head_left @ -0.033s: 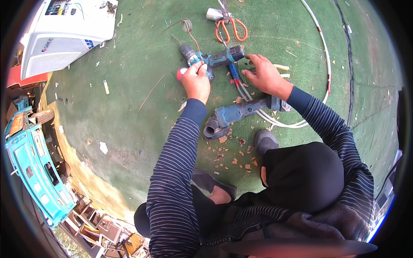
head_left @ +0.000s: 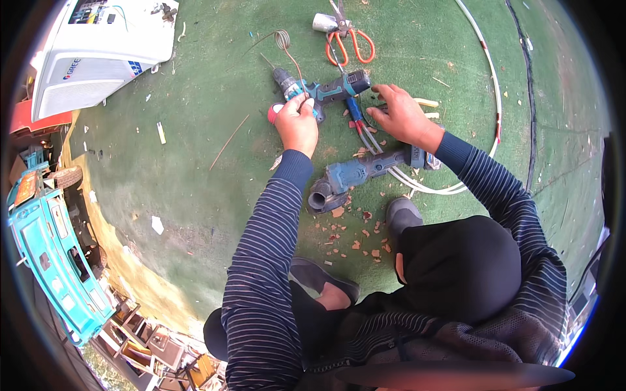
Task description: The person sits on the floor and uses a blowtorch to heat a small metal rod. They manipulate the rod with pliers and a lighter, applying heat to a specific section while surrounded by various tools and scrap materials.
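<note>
Nothing is seen to have shifted since the earlier frame: the left hand (head_left: 297, 124) is still closed around a small red object (head_left: 273, 112) just beside the blue cordless drill (head_left: 323, 88), which lies on the green mat (head_left: 195, 163). The right hand (head_left: 401, 116) is rested half-open right of the drill, nothing gripped. A white appliance casing (head_left: 98, 55) with a blue label is seen far left of the drill, orange-handled scissors (head_left: 352, 42) just above it.
</note>
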`<action>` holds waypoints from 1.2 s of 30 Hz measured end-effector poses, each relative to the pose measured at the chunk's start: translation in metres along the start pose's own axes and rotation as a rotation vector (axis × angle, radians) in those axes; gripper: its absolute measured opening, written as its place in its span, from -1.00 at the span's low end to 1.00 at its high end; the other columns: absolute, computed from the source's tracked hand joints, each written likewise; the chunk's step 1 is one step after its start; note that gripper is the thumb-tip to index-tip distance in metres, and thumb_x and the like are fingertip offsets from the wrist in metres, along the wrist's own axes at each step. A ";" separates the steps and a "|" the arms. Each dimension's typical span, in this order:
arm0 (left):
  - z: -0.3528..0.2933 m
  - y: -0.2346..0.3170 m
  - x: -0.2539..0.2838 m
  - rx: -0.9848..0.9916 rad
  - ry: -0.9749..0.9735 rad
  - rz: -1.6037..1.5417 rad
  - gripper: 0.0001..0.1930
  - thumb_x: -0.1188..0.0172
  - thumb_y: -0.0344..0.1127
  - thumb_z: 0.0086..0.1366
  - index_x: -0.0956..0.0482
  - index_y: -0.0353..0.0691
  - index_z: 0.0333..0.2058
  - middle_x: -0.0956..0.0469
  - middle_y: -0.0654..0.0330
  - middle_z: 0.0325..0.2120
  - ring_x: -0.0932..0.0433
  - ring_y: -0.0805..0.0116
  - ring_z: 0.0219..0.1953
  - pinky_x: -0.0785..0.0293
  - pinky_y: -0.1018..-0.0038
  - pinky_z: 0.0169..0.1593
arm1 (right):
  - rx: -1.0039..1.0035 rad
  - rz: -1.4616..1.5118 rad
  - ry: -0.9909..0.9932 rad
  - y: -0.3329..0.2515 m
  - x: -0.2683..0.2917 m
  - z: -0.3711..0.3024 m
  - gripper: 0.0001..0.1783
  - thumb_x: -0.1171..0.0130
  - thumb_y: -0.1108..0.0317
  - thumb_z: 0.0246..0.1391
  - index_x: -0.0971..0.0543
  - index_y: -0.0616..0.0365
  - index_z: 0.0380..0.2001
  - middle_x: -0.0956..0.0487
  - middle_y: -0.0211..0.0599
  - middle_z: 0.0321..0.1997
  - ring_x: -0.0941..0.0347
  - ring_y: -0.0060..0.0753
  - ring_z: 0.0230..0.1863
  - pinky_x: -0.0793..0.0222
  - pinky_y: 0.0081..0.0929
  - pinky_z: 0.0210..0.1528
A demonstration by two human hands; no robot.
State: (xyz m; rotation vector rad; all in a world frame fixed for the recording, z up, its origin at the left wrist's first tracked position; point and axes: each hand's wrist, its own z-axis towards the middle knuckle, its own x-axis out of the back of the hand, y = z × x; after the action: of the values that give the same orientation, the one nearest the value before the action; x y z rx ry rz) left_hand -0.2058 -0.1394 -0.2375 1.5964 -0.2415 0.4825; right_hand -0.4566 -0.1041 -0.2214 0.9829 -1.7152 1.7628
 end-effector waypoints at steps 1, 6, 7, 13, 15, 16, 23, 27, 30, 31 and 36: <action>0.004 -0.007 0.000 -0.015 -0.015 0.016 -0.77 -0.32 -0.49 0.27 -0.71 -0.47 -0.13 -0.72 0.07 -0.27 -0.65 0.40 -0.25 -0.55 0.47 -0.11 | -0.013 0.005 -0.027 0.003 0.000 -0.001 -0.44 -0.32 0.23 0.16 -0.48 0.36 0.12 -0.58 0.15 -0.06 -0.55 0.19 -0.01 -0.48 -0.05 0.07; 0.018 -0.027 0.003 0.063 -0.104 0.043 -0.73 -0.33 -0.52 0.24 -0.69 -0.47 -0.08 -0.74 -0.01 -0.22 -0.69 0.34 -0.17 -0.59 0.43 -0.04 | -0.017 0.006 -0.078 0.004 0.004 -0.004 -0.46 -0.32 0.25 0.18 -0.48 0.37 0.12 -0.58 0.14 -0.03 -0.56 0.16 0.00 -0.50 -0.10 0.07; 0.019 -0.027 0.004 0.081 -0.114 0.030 -0.73 -0.33 -0.51 0.24 -0.69 -0.47 -0.08 -0.74 -0.01 -0.22 -0.69 0.35 -0.18 -0.59 0.42 -0.05 | -0.029 0.007 -0.100 0.004 0.006 -0.003 -0.45 -0.31 0.24 0.18 -0.47 0.37 0.13 -0.58 0.14 -0.03 -0.57 0.15 0.00 -0.50 -0.11 0.08; 0.018 -0.011 0.004 -0.005 -0.210 0.160 -0.74 -0.38 -0.47 0.18 -0.69 -0.46 -0.15 -0.72 0.05 -0.38 -0.68 0.35 -0.34 -0.59 0.40 -0.17 | -0.075 0.122 0.059 -0.003 0.000 -0.001 -0.41 -0.32 0.20 0.15 -0.45 0.35 0.14 -0.60 0.17 -0.08 -0.58 0.17 -0.02 -0.51 -0.06 0.05; 0.016 -0.002 0.002 -0.117 -0.258 0.321 -0.77 -0.40 -0.45 0.16 -0.69 -0.44 -0.22 -0.69 0.07 -0.46 -0.65 0.33 -0.41 -0.57 0.37 -0.24 | -0.116 0.157 0.113 -0.007 -0.003 0.002 -0.37 -0.32 0.19 0.15 -0.42 0.34 0.18 -0.60 0.17 -0.06 -0.59 0.16 -0.01 -0.51 -0.07 0.06; 0.017 -0.006 0.002 -0.135 -0.254 0.337 -0.80 -0.40 -0.45 0.15 -0.68 -0.43 -0.26 -0.67 0.07 -0.49 -0.64 0.32 -0.44 -0.57 0.36 -0.26 | -0.123 0.167 0.145 -0.009 -0.007 0.004 -0.36 -0.32 0.19 0.16 -0.41 0.33 0.20 -0.60 0.17 -0.05 -0.59 0.15 0.00 -0.51 -0.07 0.06; 0.021 -0.012 0.025 -0.125 -0.188 0.269 -0.88 -0.35 -0.44 0.18 -0.61 -0.37 -0.39 -0.61 0.16 -0.56 -0.58 0.41 -0.49 -0.51 0.37 -0.35 | -0.117 0.250 0.281 -0.014 -0.016 -0.005 -0.39 -0.30 0.25 0.17 -0.42 0.31 0.21 -0.61 0.11 -0.05 -0.60 0.12 -0.03 -0.54 -0.11 0.05; 0.003 0.004 0.072 0.039 -0.225 0.075 -0.95 -0.25 -0.53 0.29 -0.56 -0.39 -0.33 -0.61 0.21 -0.48 -0.56 0.50 -0.53 -0.50 0.51 -0.37 | -0.104 0.266 0.180 -0.020 -0.008 -0.019 -0.57 -0.27 0.31 0.18 -0.55 0.33 0.06 -0.63 0.05 -0.12 -0.63 0.02 -0.11 -0.55 -0.17 -0.06; -0.012 0.012 0.091 0.048 -0.232 -0.090 -0.96 -0.21 -0.57 0.33 -0.52 -0.40 -0.31 -0.63 0.17 -0.50 -0.57 0.49 -0.57 -0.53 0.45 -0.49 | -0.060 0.319 0.041 -0.031 -0.005 -0.025 -0.64 -0.27 0.32 0.18 -0.59 0.31 -0.02 -0.65 0.04 -0.19 -0.64 0.02 -0.18 -0.55 -0.16 -0.11; -0.019 0.027 0.092 0.042 -0.236 -0.093 -0.96 -0.21 -0.56 0.34 -0.52 -0.40 -0.30 -0.62 0.17 -0.50 -0.57 0.51 -0.57 -0.53 0.45 -0.49 | -0.024 0.324 0.050 -0.032 -0.006 -0.028 -0.68 -0.28 0.30 0.18 -0.61 0.30 -0.09 -0.65 0.03 -0.23 -0.64 0.04 -0.23 -0.55 -0.15 -0.15; -0.046 0.058 0.078 -0.012 -0.120 -0.298 -0.92 -0.27 -0.52 0.35 -0.53 -0.37 -0.28 -0.61 0.24 -0.46 -0.57 0.58 -0.46 -0.50 0.55 -0.39 | 0.179 0.252 -0.065 -0.069 -0.015 -0.031 -0.50 -0.36 0.00 0.16 -0.60 0.23 -0.08 -0.64 -0.10 -0.26 -0.62 0.05 -0.19 -0.54 -0.10 -0.16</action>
State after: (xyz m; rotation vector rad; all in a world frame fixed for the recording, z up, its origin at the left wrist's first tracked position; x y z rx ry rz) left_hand -0.1696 -0.0890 -0.1497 1.6184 -0.0933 0.1556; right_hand -0.3996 -0.0648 -0.1875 0.9398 -1.8123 2.0968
